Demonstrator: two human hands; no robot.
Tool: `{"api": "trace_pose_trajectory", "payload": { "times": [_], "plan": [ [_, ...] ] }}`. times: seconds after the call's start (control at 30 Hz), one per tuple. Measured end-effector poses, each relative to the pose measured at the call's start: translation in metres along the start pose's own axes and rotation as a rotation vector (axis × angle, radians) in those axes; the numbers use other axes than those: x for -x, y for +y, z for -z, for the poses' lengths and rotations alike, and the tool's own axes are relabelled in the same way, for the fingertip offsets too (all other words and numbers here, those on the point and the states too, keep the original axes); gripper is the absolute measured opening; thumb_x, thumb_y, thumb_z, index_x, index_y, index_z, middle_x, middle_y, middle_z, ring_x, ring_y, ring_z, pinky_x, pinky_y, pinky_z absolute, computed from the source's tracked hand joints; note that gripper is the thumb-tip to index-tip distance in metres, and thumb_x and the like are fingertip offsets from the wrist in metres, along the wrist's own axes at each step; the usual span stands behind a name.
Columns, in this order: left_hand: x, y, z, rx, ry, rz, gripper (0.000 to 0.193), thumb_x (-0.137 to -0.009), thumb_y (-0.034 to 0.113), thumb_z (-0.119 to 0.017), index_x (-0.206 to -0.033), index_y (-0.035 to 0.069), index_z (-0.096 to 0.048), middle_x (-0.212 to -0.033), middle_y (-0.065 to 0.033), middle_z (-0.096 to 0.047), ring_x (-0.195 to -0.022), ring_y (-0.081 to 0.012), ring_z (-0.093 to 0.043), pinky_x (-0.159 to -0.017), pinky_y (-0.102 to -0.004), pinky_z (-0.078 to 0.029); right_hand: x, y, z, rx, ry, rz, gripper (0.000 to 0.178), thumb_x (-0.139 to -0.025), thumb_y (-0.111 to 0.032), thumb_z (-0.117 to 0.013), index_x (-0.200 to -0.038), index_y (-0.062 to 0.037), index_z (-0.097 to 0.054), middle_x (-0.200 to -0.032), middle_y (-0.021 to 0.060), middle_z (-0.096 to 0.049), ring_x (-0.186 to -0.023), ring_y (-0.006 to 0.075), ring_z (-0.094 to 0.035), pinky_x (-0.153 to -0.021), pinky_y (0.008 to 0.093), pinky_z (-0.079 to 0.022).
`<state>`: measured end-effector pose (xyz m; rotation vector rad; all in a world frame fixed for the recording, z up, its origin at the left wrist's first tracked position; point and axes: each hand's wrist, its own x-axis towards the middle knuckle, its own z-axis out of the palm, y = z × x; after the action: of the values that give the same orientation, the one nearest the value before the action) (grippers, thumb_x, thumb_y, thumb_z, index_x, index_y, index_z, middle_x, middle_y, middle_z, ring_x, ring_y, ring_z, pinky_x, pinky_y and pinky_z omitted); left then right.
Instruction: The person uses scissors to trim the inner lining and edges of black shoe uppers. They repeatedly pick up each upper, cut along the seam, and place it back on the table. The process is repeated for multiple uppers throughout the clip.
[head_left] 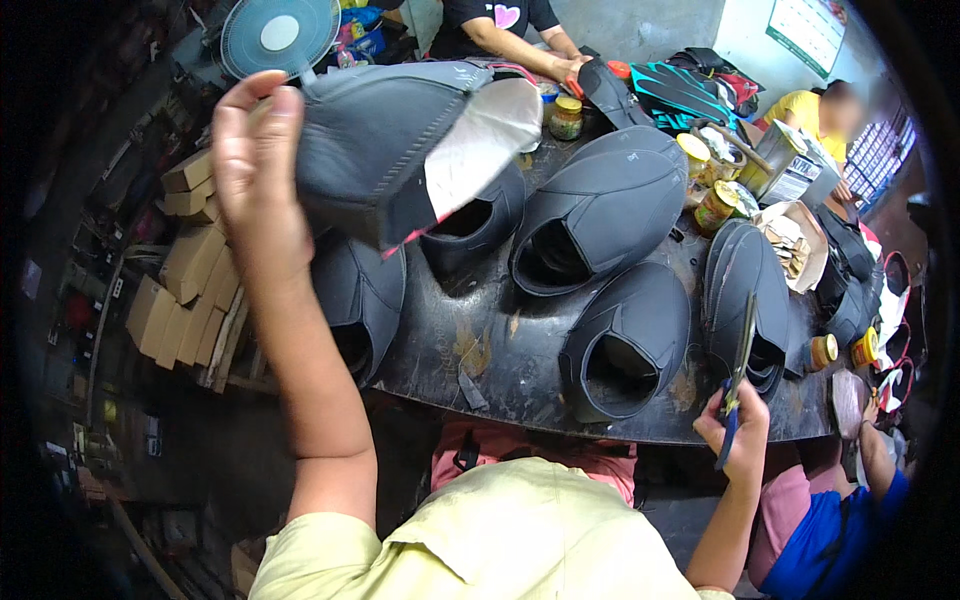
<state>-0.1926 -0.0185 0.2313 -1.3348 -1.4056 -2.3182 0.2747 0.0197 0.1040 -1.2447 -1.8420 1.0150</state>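
Note:
My left hand is raised at the left, its fingers and thumb closed on the edge of a dark grey stitched shell. That shell has a zigzag seam, a pale lining flap and a pink edge, and it hangs above the table. Low at the right, my right hand grips scissors by their blue handles, blades pointing up. Close by the blades stands another dark grey shell. More shells of the same kind, such as one at the front and a larger one, rest with their openings toward me.
The dark table also bears glue-smeared jars, a metal can and a box of scraps. Cardboard boxes are stacked at the left near a fan. Other people work at the back and right.

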Motion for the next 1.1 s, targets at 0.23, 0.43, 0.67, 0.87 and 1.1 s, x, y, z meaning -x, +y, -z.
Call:
{"api": "trace_pose_trajectory", "payload": {
  "times": [0.23, 0.43, 0.67, 0.87, 1.1],
  "plan": [
    [-0.007, 0.025, -0.011, 0.441, -0.321, 0.417, 0.042, -0.102, 0.029, -0.063, -0.133, -0.001, -0.062, -0.121, -0.0101, -0.066, -0.114, -0.0174, -0.063, -0.098, -0.03, -0.05, -0.062, -0.051, -0.005, 0.105, 0.243, 0.475, 0.075, -0.071, -0.057, -0.091, -0.108, -0.001, -0.058, -0.098, 0.007, -0.064, -0.09, 0.017, -0.061, -0.083, 0.0315, -0.049],
    [0.023, -0.019, -0.058, 1.134, -0.829, 0.877, 0.041, -0.109, 0.019, -0.048, -0.142, -0.005, -0.052, -0.122, -0.016, -0.071, -0.092, -0.0185, -0.077, -0.078, -0.0303, -0.067, -0.091, -0.069, -0.014, -0.264, 0.024, 0.223, 0.037, -0.084, -0.024, -0.084, -0.104, -0.0028, -0.062, -0.095, 0.0011, -0.066, -0.087, 0.0069, -0.059, -0.078, 0.0238, -0.046],
    [0.038, -0.031, -0.072, 1.155, -0.636, 1.103, 0.043, -0.113, 0.014, -0.035, -0.14, -0.018, -0.045, -0.123, -0.0256, -0.054, -0.083, -0.0123, -0.053, -0.069, -0.0249, -0.049, -0.068, -0.048, -0.042, -0.665, 0.052, 0.002, 0.023, -0.084, -0.021, -0.082, -0.095, -0.0098, -0.066, -0.083, -0.0058, -0.058, -0.076, 0.0049, -0.053, -0.068, 0.0227, -0.039],
    [0.047, -0.021, -0.077, 1.165, -0.775, 0.977, 0.049, -0.113, 0.02, -0.037, -0.153, -0.008, -0.035, -0.119, -0.0197, -0.068, -0.082, -0.0131, -0.066, -0.063, -0.0263, -0.051, -0.064, -0.037, -0.046, -0.684, 0.095, 0.086, 0.022, -0.086, -0.018, -0.08, -0.098, -0.0051, -0.067, -0.088, -0.0024, -0.065, -0.08, 0.0069, -0.06, -0.074, 0.0233, -0.045],
    [0.047, 0.001, -0.079, 1.18, -0.922, 0.734, 0.046, -0.11, 0.022, -0.045, -0.148, -0.005, -0.046, -0.134, -0.0146, -0.066, -0.114, -0.0147, -0.07, -0.095, -0.0276, -0.059, -0.061, -0.035, -0.042, -0.604, 0.135, 0.278, 0.021, -0.088, -0.01, -0.075, -0.103, -0.0021, -0.065, -0.089, -0.0031, -0.063, -0.081, 0.0061, -0.058, -0.075, 0.0231, -0.045]
  ]
}}
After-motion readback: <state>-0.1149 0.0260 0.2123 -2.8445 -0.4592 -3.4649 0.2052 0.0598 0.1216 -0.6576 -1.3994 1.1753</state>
